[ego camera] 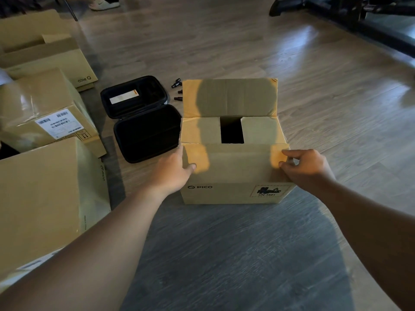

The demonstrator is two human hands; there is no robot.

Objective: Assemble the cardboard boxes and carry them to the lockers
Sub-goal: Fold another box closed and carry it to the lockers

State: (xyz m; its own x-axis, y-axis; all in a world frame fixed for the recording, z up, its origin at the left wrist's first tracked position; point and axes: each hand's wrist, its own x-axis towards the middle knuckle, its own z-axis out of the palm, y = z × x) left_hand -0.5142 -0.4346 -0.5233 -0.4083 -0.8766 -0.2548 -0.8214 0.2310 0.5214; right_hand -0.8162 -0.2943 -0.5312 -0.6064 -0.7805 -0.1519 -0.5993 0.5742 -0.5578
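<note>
Fingers: left hand [173, 169], right hand [307, 167] pinch near flap [235, 162] | cardboard box [233, 191]

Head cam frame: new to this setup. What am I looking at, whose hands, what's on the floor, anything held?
There is no robot here: a person wears one wide-angle camera on the head, looking forward and down at their own bare arms. On the wood floor stands a PICO cardboard box, its far flap up, two side flaps folded in, the near flap hanging outside the front. The left hand holds that flap's left edge, thumb on its face; the right hand pinches its right edge. Left of the box lies an open black zip case, small black parts behind it. More cardboard boxes stand at far left.
</note>
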